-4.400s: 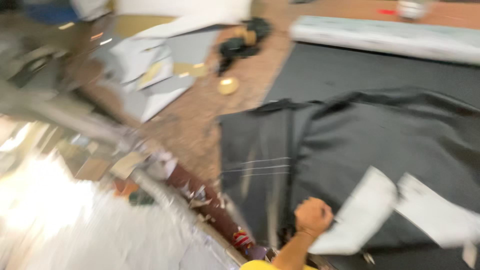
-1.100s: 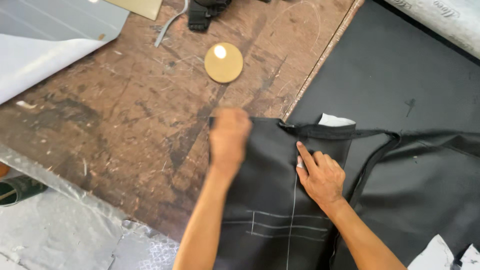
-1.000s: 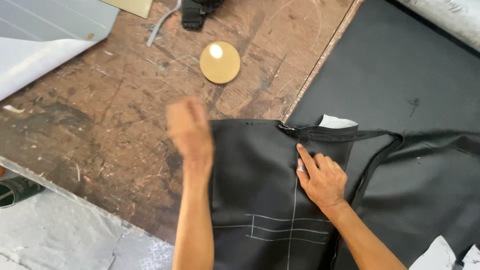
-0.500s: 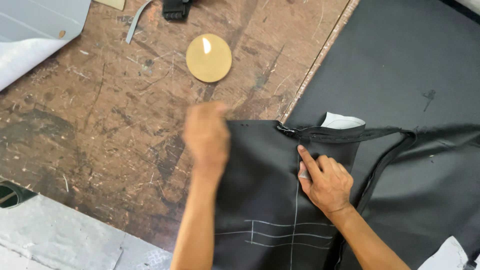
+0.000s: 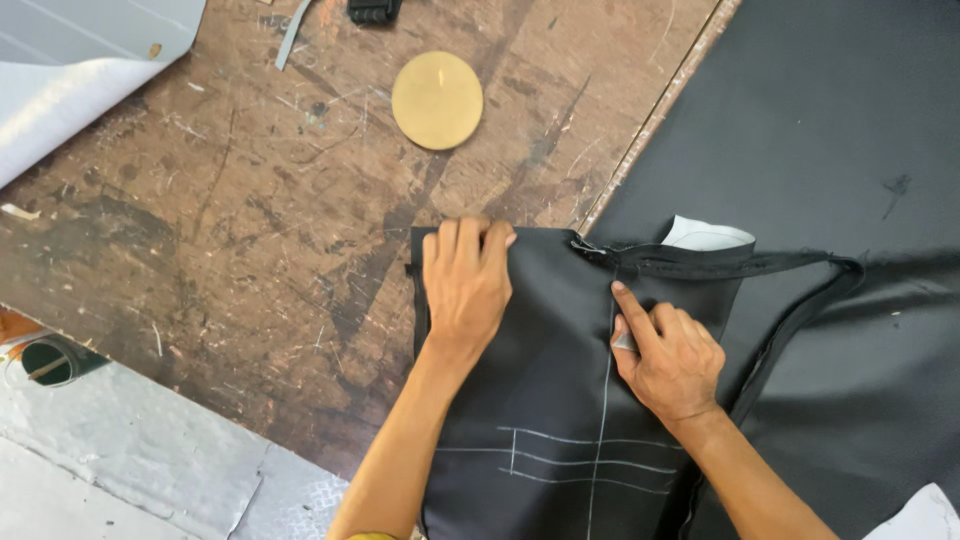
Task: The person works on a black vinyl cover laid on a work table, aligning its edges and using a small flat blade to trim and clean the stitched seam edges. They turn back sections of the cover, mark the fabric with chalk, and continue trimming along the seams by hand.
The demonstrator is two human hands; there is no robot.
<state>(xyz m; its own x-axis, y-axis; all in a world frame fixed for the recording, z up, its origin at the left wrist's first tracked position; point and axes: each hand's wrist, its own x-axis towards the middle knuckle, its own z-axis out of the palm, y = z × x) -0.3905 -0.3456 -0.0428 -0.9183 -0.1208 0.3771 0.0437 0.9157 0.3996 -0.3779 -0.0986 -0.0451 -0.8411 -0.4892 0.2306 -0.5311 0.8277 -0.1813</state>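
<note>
- Two hands on the black cloth (image 5: 540, 400): left hand (image 5: 465, 285) flat, grip wide.
- Right hand (image 5: 670, 355) pinches chalk (image 5: 624, 343) at the white line (image 5: 603, 410); likely marking, and the next stroke needs taut cloth.

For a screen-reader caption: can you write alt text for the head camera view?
Two bare hands press a black fabric piece marked with chalk lines flat on a scratched wooden table: left hand palm down, right hand pointing along a line. A round tan disc lies beyond.

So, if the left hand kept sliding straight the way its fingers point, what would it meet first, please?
The left hand points up the table; past the black fabric's edge comes bare wood, then likely the tan disc, slightly left of its line.
</note>
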